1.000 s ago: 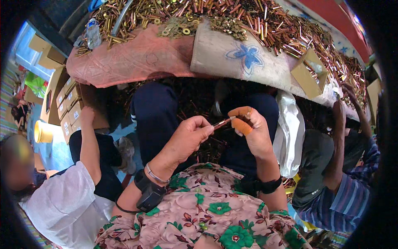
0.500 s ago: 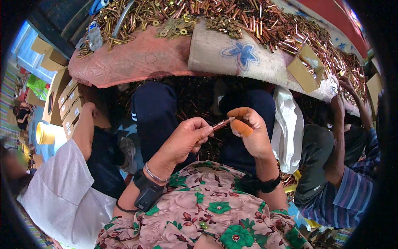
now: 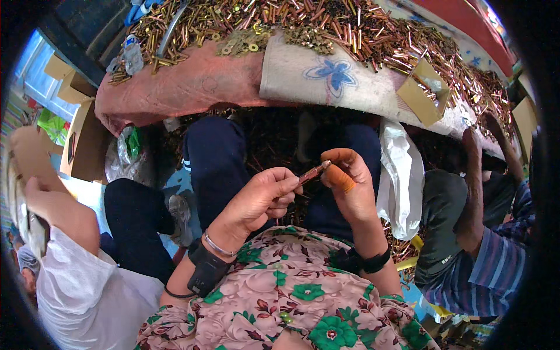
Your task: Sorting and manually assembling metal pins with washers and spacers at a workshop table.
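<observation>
Over my lap, my left hand (image 3: 265,195) pinches one end of a short copper-coloured metal rod (image 3: 311,174) between thumb and fingers. The rod slants up to the right, and its far tip meets the fingers of my right hand (image 3: 352,189). Orange covers wrap the thumb and a finger of that hand, which are closed on the tip. Ahead lies a heap of similar copper-coloured rods (image 3: 361,35) on a cloth-covered table edge. Loose brass-coloured washers (image 3: 248,45) are strewn along the heap's near side.
An open cardboard box (image 3: 421,99) sits on the cloth at right; a white plastic bag (image 3: 401,181) hangs beside my right knee. A clear bottle (image 3: 133,55) lies at far left. Co-workers sit close on both sides: a white sleeve (image 3: 87,286) at left, a striped sleeve (image 3: 496,268) at right.
My hands keep nearly the same hold on the rod. At left, the co-worker's arm has swung outward, and the stack of small cartons has left its place, uncovering a plastic bag.
</observation>
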Motion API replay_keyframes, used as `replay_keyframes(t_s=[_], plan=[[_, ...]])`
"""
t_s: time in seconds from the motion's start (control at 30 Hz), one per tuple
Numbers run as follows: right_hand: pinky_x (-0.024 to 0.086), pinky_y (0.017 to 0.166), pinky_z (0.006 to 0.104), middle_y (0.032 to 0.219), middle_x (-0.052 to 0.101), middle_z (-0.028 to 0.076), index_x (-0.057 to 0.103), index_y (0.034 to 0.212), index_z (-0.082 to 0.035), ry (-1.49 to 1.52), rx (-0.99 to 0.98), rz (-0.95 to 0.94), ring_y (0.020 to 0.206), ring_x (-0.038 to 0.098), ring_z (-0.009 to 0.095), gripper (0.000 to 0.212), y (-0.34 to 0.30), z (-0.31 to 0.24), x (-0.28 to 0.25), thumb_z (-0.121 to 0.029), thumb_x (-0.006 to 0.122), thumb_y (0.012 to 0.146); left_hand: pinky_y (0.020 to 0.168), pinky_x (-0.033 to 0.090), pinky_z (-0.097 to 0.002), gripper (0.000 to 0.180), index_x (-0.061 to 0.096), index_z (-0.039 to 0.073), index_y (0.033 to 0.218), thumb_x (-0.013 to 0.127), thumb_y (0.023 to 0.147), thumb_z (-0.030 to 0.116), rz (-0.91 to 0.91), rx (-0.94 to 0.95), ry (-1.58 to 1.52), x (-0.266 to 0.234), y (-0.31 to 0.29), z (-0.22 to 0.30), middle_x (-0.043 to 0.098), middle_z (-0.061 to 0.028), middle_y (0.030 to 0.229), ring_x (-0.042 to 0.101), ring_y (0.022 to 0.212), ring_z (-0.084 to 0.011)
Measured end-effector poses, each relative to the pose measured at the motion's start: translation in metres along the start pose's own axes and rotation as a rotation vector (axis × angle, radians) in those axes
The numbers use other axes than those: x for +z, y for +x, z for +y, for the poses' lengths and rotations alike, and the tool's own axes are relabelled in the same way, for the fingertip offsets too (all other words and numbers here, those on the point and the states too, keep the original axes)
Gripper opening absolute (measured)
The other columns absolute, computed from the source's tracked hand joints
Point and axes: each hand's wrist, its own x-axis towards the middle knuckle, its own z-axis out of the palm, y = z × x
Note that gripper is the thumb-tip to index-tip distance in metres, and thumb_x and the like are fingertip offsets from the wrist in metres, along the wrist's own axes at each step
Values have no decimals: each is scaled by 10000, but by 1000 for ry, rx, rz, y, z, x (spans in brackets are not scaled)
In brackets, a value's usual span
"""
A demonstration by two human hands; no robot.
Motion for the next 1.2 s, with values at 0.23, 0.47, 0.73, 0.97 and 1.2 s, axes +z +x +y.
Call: replay_keyframes(t_s=[0.23,0.47,0.73,0.97,1.2], plan=[[421,713,218,904,567,36,550,1004,-24,-281,-199,28,790,520,91,162,-4,-7,4,-43,566,844,385,209,-159,175,515,55,821,548,880,217,-57,-35,-81,1,2,-1,373,66,570,266,437,-11],[448,724,231,937,590,64,547,996,-15,-135,-160,39,820,559,112,165,4,-20,-7,-34,570,835,386,204,-162,200,518,52,817,528,893,237,52,5,-51,-9,1,-3,364,68,564,258,435,-10],[439,769,226,922,597,38,574,1010,2,-597,-78,-59,858,549,97,225,4,-22,2,36,590,788,385,206,-156,203,512,48,826,534,889,240,55,16,1,-5,0,2,359,67,564,262,437,-10],[437,753,225,888,593,38,583,955,-7,-611,-90,-48,833,547,103,181,7,-21,3,36,600,780,380,206,-156,189,508,52,820,556,877,227,67,13,36,-9,2,0,380,61,575,277,437,-10],[439,744,222,873,600,31,583,938,-4,-567,-76,-70,813,551,101,166,10,-20,4,20,613,776,380,206,-158,189,506,52,817,556,878,225,117,-1,115,-7,2,3,388,57,580,286,442,-10]])
